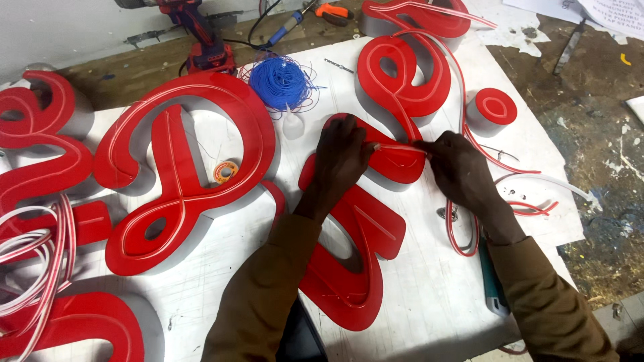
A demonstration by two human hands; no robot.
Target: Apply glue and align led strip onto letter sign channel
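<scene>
My left hand [342,157] lies flat-ish on the upper part of the red sign letter [355,228] in front of me, fingers bent and pressing down near its top edge, so the letter stays put on the white tabletop [429,295]. My right hand [459,171] sits just to the right of it, fingertips pinched on the thin red-and-white flexible strip [401,149], which runs taut between my two hands across the letter's face, right over the shallow groove there. From my right hand the strip trails off in loops over the tabletop's right side, slack enough that it does not pull against my grip. The letter lies face up, grey side wall down, between my forearms, which keeps the groove within easy reach of both hands. Other red letters lie around it: a large looping one [181,167] to the left, another [402,74] just beyond my hands, and a small round dot piece [495,107] to the right. A tangle of blue wire [280,82] rests past the letters, with a red cordless drill [201,33] behind it at the back edge. A coil of white and red strip [33,261] waits at far left.
</scene>
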